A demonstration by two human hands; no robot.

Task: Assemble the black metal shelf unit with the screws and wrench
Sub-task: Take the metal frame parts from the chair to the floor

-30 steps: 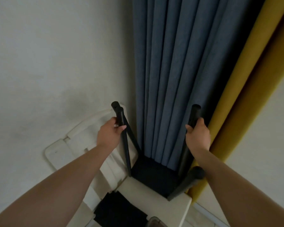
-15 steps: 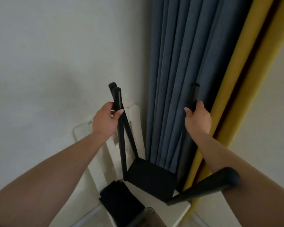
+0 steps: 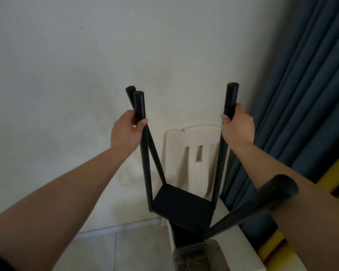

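So right now I've got the black metal shelf unit with its round tube legs [image 3: 182,204] up off the floor, tilted, with its flat black panel down at about 6 o'clock, just over the seat of the cream plastic chair [image 3: 192,137] that sits against the pale wall. My worry is that fourth tube leg [image 3: 262,204], the one sticking out toward me at about 4 o'clock under my right forearm: nothing's holding it, and if I swing the frame it could easily clip my arm or the blue pleated curtain [image 3: 301,94]. There's also a clear plastic tub [image 3: 198,255] on the white surface [image 3: 241,245] right below the panel, contents too blurry to make out, and I reckon a careless set-down would knock it off. If any joint is loose, the legs could splay too, though I can't tell that from here. Grips: my left hand [image 3: 126,132] is wrapped round the near-left leg close to its top at about 10 o'clock, thumb across the front. My right hand [image 3: 237,130] is curled round the right leg at about 2 o'clock, likewise just below the cap.
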